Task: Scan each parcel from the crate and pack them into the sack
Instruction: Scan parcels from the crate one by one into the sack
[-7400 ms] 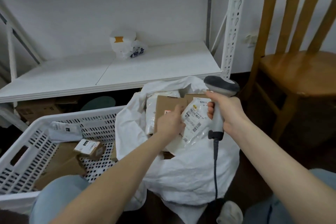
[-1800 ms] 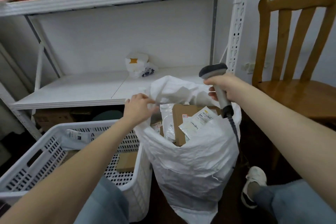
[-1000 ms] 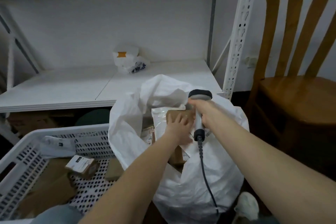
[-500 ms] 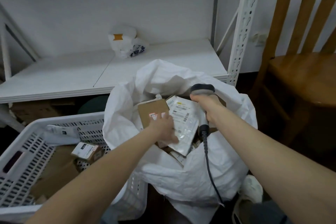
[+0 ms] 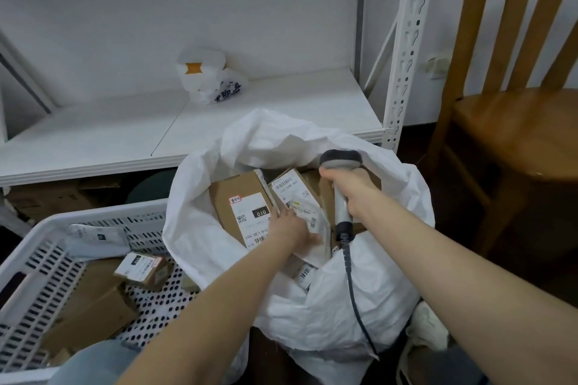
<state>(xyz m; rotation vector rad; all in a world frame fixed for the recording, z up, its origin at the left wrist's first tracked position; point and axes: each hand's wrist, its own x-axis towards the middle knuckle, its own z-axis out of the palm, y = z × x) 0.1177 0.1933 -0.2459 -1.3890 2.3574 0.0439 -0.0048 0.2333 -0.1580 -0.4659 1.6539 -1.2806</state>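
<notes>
Your left hand (image 5: 292,230) lies palm down, fingers nearly straight, pressing the flat clear plastic mailer with white labels (image 5: 312,217) in among the brown cardboard boxes (image 5: 244,197) inside the white woven sack (image 5: 344,306). The mailer's long axis runs away from you, and your right hand (image 5: 352,194) grips the grey handheld scanner (image 5: 341,160) just beside it. The unscanned parcels wait in the white perforated plastic crate (image 5: 103,212) to the left, nearer that left hand, which under two seconds ago was pinching the sack's rim.

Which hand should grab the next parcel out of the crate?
Probably the left. The left hand rests flat on a parcel in the sack, beside the crate, gripping nothing. The right hand grips the scanner, farther away.
</notes>
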